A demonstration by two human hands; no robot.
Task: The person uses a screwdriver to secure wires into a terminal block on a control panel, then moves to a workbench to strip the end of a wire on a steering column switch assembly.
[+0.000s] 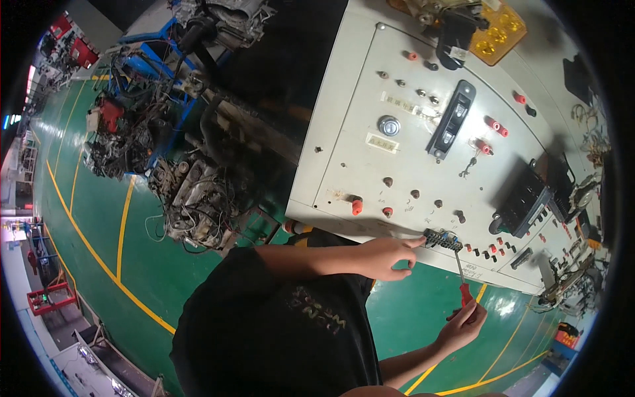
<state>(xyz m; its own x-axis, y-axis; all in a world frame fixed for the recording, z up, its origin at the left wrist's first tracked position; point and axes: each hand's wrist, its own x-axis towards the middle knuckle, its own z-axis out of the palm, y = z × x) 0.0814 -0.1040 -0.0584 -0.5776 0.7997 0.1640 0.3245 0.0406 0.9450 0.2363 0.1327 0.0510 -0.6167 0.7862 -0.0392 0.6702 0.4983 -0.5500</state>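
A screwdriver (465,291) with a red handle and a slim metal shaft is in my right hand (465,325), whose fingers are closed round the handle. Its shaft points up to a dark terminal block (442,239) at the near edge of a cream-coloured panel, and the tip meets the block's right end. My left hand (389,258) reaches over from the left. Its index finger is stretched out to the block's left end and seems to touch it, while the thumb is bent away and the other fingers are partly curled.
The cream panel (357,145) carries red and black sockets, a round metal switch (389,125), a black rocker switch (453,119) and a black box (522,202). An amber lamp (499,32) is at its far end. Engine assemblies (192,205) stand left on the green floor (149,264).
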